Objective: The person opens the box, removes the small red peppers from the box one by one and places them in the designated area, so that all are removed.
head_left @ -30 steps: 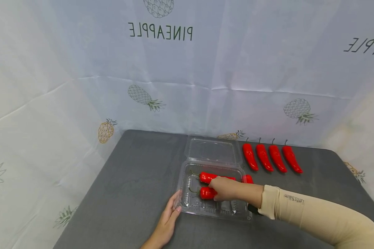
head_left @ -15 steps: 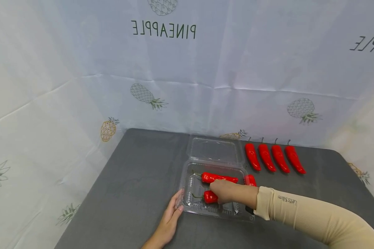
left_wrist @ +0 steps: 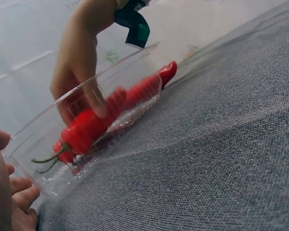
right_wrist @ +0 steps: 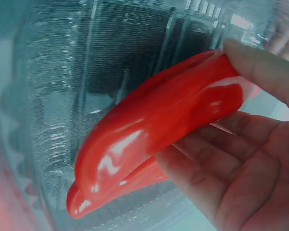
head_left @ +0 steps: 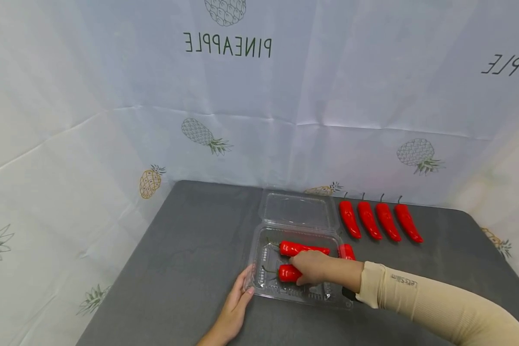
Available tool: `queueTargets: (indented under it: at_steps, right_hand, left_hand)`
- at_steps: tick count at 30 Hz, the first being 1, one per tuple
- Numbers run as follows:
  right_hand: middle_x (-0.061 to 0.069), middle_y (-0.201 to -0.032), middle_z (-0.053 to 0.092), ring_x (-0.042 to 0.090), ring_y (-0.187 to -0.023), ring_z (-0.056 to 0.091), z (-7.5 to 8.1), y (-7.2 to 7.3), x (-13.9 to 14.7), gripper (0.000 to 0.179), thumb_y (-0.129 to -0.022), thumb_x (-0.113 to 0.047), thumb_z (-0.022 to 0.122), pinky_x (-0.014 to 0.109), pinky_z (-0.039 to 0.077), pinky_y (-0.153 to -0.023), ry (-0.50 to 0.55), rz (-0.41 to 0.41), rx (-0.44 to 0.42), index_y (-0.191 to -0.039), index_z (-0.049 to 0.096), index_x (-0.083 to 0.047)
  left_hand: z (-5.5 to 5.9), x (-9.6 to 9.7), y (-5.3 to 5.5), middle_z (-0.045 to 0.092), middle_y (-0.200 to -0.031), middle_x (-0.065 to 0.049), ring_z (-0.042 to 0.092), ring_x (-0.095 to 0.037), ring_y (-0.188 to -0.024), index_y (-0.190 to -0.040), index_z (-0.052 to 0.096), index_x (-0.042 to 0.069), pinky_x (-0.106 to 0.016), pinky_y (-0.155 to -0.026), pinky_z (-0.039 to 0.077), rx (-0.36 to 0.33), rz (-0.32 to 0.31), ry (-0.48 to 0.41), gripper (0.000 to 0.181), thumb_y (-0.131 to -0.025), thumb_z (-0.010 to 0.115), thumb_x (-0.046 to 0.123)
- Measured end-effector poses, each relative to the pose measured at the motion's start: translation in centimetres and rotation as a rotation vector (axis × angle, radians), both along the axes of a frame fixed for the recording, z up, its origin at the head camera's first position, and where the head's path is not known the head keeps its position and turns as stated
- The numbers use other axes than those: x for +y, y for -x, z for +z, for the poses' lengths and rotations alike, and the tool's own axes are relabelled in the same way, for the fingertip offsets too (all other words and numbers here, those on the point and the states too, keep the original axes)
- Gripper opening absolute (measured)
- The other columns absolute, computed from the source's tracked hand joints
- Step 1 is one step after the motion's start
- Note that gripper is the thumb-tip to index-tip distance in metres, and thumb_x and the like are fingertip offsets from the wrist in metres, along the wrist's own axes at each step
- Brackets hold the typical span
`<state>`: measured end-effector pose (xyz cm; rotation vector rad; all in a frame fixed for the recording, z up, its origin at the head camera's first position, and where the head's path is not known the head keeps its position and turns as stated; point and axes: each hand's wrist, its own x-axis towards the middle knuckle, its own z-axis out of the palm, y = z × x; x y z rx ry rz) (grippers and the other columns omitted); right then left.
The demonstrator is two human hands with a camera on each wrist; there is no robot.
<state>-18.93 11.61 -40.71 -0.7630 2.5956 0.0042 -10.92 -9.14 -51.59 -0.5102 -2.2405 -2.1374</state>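
Observation:
My right hand (head_left: 312,266) reaches into a clear plastic container (head_left: 300,302) and holds a red chili pepper (head_left: 288,273) between thumb and fingers. Its green stem points left; the tip end shows in the right wrist view, where the pepper (right_wrist: 149,130) slants across the container floor. Behind it a second red chili pepper (head_left: 290,248) lies in the container, roughly parallel. With thumb and fingers at the rim, my left hand (head_left: 232,310) grips the container's near left corner. In the left wrist view, its fingers (left_wrist: 23,192) lie against the outside of the wall.
The container's lid (head_left: 298,210) lies folded back behind it. Several red chili peppers (head_left: 386,221) stand in a row at the back right, stems toward the curtain (head_left: 259,86). Another red chili pepper (head_left: 348,251) sits by the container's right side, partly hidden by the right arm.
The right hand has shifted the held pepper slightly toward the near side, widening the gap between the two peppers in the container. The left hand stays on the corner.

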Motion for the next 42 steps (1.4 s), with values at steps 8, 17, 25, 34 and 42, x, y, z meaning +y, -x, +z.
queueTargets:
  at_steps: [8, 17, 25, 34, 42]
  right_hand:
    - [-0.001, -0.093, 0.062, 0.010, -0.080, 0.048, 0.6, 0.3, 0.7, 0.050, -0.077, -0.032, 0.074, 0.024, 0.043, -0.068, 0.196, -0.007, -0.131, -0.119, 0.063, -0.008]
    - [0.004, -0.115, 0.067, 0.008, -0.087, 0.052, 1.2, 1.0, 2.6, 0.044, -0.085, -0.026, 0.068, 0.018, 0.044, -0.068, 0.403, 0.014, -0.275, -0.125, 0.060, -0.010]
    - [0.001, -0.076, 0.067, 0.003, -0.053, 0.035, 1.0, 0.6, 4.1, 0.047, -0.089, -0.025, 0.062, 0.014, 0.036, -0.054, 0.511, -0.007, -0.253, -0.131, 0.053, -0.006]
    - [-0.009, -0.057, 0.049, 0.004, -0.050, 0.020, 1.4, 0.0, 4.9, 0.048, -0.090, -0.029, 0.061, 0.017, 0.028, -0.048, 0.528, -0.051, -0.213, -0.131, 0.053, -0.006]
    - [-0.013, -0.050, 0.034, 0.005, -0.045, 0.015, 1.6, -0.7, 5.8, 0.050, -0.091, -0.032, 0.059, 0.018, 0.025, -0.045, 0.574, -0.111, -0.219, -0.134, 0.050, -0.009]
  left_hand:
    - [0.0, 0.0, 0.0, 0.029, -0.147, -0.028, 0.026, 0.011, -0.131, -0.143, 0.027, -0.001, -0.004, -0.104, 0.021, -0.013, -0.008, 0.014, 0.047, -0.099, 0.039, 0.009]
    - [0.1, 0.0, 0.0, 0.027, -0.148, -0.028, 0.025, 0.012, -0.131, -0.143, 0.027, -0.001, -0.004, -0.104, 0.020, -0.025, -0.018, -0.005, 0.046, -0.099, 0.038, 0.009]
    - [-0.1, 0.1, 0.1, 0.027, -0.147, -0.029, 0.026, 0.011, -0.131, -0.142, 0.027, -0.003, -0.004, -0.104, 0.022, -0.001, -0.016, -0.023, 0.046, -0.098, 0.038, 0.006]
    - [0.0, 0.0, 0.1, 0.028, -0.147, -0.030, 0.026, 0.011, -0.131, -0.143, 0.027, -0.002, -0.004, -0.104, 0.021, -0.003, -0.014, -0.020, 0.046, -0.099, 0.038, 0.007]
    - [0.0, 0.1, 0.1, 0.028, -0.146, -0.030, 0.027, 0.011, -0.131, -0.142, 0.027, -0.004, -0.004, -0.104, 0.021, 0.006, -0.015, -0.022, 0.046, -0.098, 0.038, 0.006]
